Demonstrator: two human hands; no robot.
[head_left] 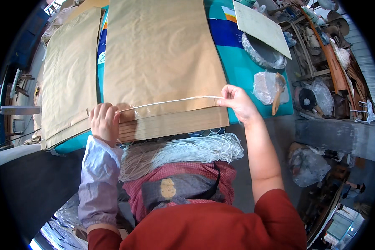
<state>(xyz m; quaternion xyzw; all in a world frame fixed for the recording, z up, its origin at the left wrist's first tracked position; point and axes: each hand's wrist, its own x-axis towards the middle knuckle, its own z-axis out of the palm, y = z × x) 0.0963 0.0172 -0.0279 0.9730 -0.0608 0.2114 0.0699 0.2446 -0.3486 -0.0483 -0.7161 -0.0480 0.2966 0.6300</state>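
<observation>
A white cord (pixel 171 101) runs nearly straight across the near end of a stack of brown paper bags (pixel 162 54). My right hand (pixel 237 102) pinches the cord's right end between thumb and fingers at the stack's right edge. At the left edge my left hand (pixel 105 121) is closed over the cord's other end, its fingers curled down on the paper. The layered edges of the bags show below the cord. A thick bundle of loose white cords (pixel 187 152) hangs in front of my lap, just under the stack's near edge.
Another stack of brown paper bags (pixel 71 71) lies to the left on the teal-covered table (pixel 237 75). On the right are a brush (pixel 278 93) on plastic wrap, a plastic-wrapped ring (pixel 264 54) and a pale board (pixel 262 27). Clutter fills the far right.
</observation>
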